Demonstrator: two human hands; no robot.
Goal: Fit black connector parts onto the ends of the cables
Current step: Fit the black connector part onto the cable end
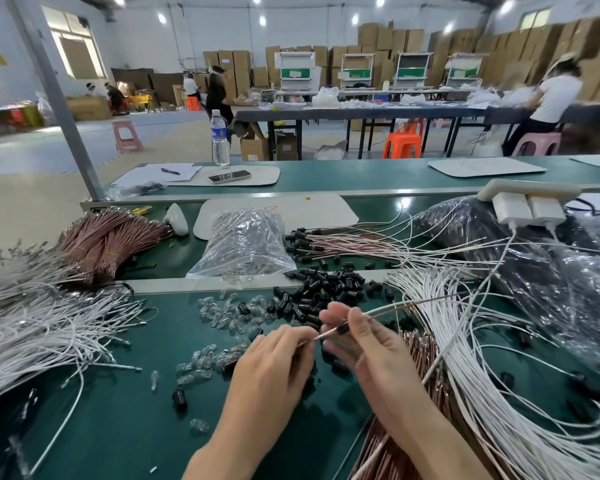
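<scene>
My right hand [368,344] pinches a small black connector part [342,329] that sits on a pair of thin cables [413,307], one white and one brown, which run up and to the right. My left hand [278,358] grips the bare cable ends [312,339] that stick out to the left of the connector. A loose heap of black connector parts [326,289] lies just beyond my hands on the green bench [118,410]. Small clear parts [219,315] are scattered to the left of the heap.
White cables [42,327] fan out at left and more white cables [482,358] at right, with brown cable bundles [101,240] at back left. A clear bag [243,244], finished cables [343,242], dark plastic bags [534,271], a water bottle [220,138] and a phone [229,176] lie beyond.
</scene>
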